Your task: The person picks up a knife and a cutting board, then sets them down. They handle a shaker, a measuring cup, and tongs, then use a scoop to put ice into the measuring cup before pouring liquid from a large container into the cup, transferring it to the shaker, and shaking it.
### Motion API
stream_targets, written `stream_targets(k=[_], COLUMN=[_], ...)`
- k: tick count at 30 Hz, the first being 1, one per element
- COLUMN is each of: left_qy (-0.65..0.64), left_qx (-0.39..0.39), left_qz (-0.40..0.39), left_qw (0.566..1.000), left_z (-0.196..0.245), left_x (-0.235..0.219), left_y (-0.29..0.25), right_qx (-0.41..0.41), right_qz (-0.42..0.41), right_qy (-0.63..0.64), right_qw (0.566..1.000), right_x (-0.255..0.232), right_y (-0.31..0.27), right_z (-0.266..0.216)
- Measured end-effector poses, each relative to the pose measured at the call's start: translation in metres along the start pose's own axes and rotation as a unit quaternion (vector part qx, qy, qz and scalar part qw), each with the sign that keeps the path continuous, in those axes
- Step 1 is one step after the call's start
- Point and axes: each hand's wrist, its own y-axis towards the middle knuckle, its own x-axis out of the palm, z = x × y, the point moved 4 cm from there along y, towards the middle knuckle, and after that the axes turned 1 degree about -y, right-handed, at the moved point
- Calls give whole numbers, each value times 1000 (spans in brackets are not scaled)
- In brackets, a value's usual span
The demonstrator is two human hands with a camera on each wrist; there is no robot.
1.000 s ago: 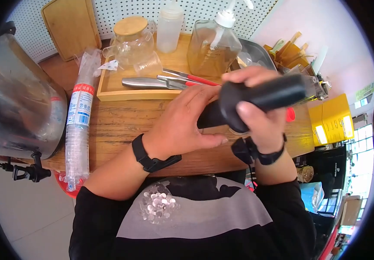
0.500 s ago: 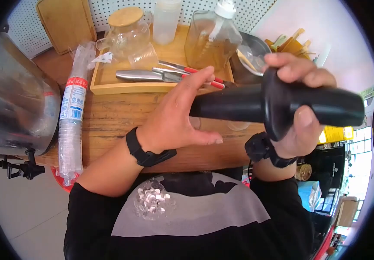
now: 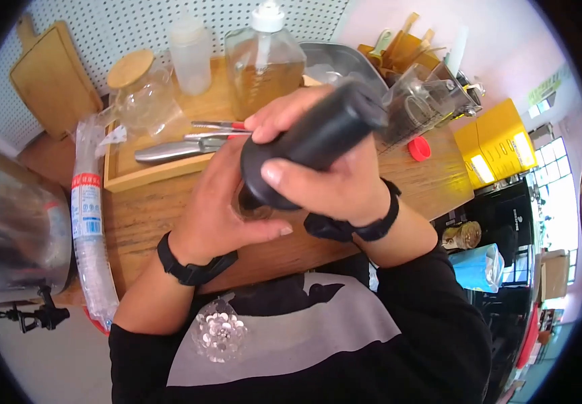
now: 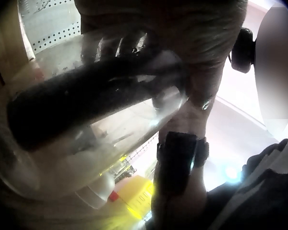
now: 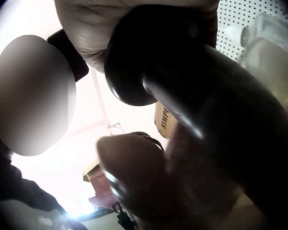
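Gripping a black pestle (image 3: 325, 128) by its thick handle with the right hand (image 3: 345, 188), thumb and fingers curled round it at the wide collar. Clasping a clear cup (image 4: 53, 172) with the left hand (image 3: 213, 195), thumb extended along the near side. Located over the front of the wooden table (image 3: 149, 229), with the pestle's shaft inside the cup. Pointing, in the head view, with handle end up and to the right, collar and shaft down and to the left; long axis tilted, neither level nor upright. Too blurred to tell what else is in the cup.

Beyond the hands, on a wooden tray (image 3: 119, 176): a pump bottle (image 3: 264, 74) partly filled with amber liquid, a frosted bottle (image 3: 191, 60) with contents unclear, a clear glass pot (image 3: 144, 104) with a wooden lid, a metal-handled tool (image 3: 170, 151) and red-handled tongs (image 3: 218, 126). Behind to the right, a metal basin (image 3: 355, 57) holding clear plastic pieces. Farther right, a clear measuring jug (image 3: 415, 101), a red cap (image 3: 419, 149) and a yellow box (image 3: 496, 145). At the left, wrapped, nested plastic cups (image 3: 92, 236) in one long stack beside a large metal container (image 3: 15, 222) with a black tap (image 3: 42, 313).
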Motion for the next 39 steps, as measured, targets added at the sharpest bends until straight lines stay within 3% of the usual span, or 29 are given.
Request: stream_targets(k=[2,3,4,6,8,10,13,15,17,23,25,26,28,30,32,34,36,39], left_qy=[-6,54,51,2,-29,54,62,25,35,47,12,-4,19,0,48,36,48,9], left_qx=[-54,4,1,-125,-114,17,1,-64,-52,-32,-83,-106,-102,-106,-84,-124,-72,-127], left_qz=[-34,-26,-32,-3,2,3,-7,1,-4,-6,1,6,-17,-2,-11,-16,-17,-12], left_qw=[998,998,998,992,993,998,998,998,998,998,996,994,994,994,995,991,996,992], left_z=[0,-1,-3,-11,-9,-1,-4,-1,-5,-3,-7,-9,-8,-7,-7,-11,-7,-12], left_x=[1,2,4,1,1,-1,3,2,0,3,2,1,0,1,-1,-1,0,0], left_y=[1,4,-1,-11,-6,1,-1,-3,-5,-3,-9,-9,-7,-7,-9,-10,-6,-10], right_qx=[-78,-112,-108,-59,68,-7,-102,-85,-39,-80,-84,-22,12,-79,-83,-72,52,25], right_qz=[-9,-16,-10,-21,10,19,-17,-13,12,9,11,-5,1,1,16,13,19,-4], right_qy=[54,47,47,-2,64,37,45,35,4,48,39,-7,27,36,73,57,92,67], right_qw=[995,993,993,998,996,999,994,996,999,996,996,1000,1000,996,994,996,994,997], right_x=[-5,-8,-9,-4,5,1,-10,-9,-3,-9,-6,-5,-2,-6,-8,-9,-1,-2], right_y=[6,8,7,7,2,1,6,6,3,8,8,9,6,6,7,10,7,8], right_z=[-19,-28,-25,-15,6,3,-27,-21,-7,-27,-17,-12,0,-14,-18,-16,-3,-6])
